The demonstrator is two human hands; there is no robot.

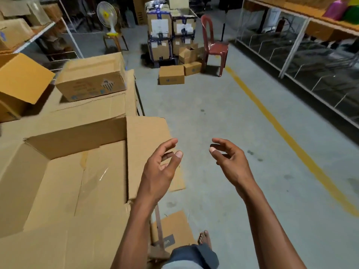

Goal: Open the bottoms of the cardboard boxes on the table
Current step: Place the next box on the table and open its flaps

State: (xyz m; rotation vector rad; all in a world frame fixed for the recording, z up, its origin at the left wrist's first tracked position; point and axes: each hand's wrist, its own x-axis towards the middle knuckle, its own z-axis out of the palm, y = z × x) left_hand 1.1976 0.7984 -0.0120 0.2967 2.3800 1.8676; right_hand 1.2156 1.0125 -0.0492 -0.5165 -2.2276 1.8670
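Both hands, left hand [160,167] and right hand [229,160], empty, fingers loosely curled apart; open cardboard box [77,171] just left, flaps splayed, at tabletop's near right edge.

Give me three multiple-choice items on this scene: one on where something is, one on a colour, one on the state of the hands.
1. Where does the fan stand?
A. On a stool
B. On the floor
C. On the red chair

2. What colour is the line on the floor?
A. White
B. Yellow
C. Blue

3. What are the hands doing?
A. Both grip a flap
B. One holds a knife
C. Both are open and hold nothing

Key: 1 A, the fan's base sits on a small wooden stool. 2 B, the painted stripe is yellow. 3 C, the left hand and right hand hang over the floor, fingers loosely curled, beside the big open box.
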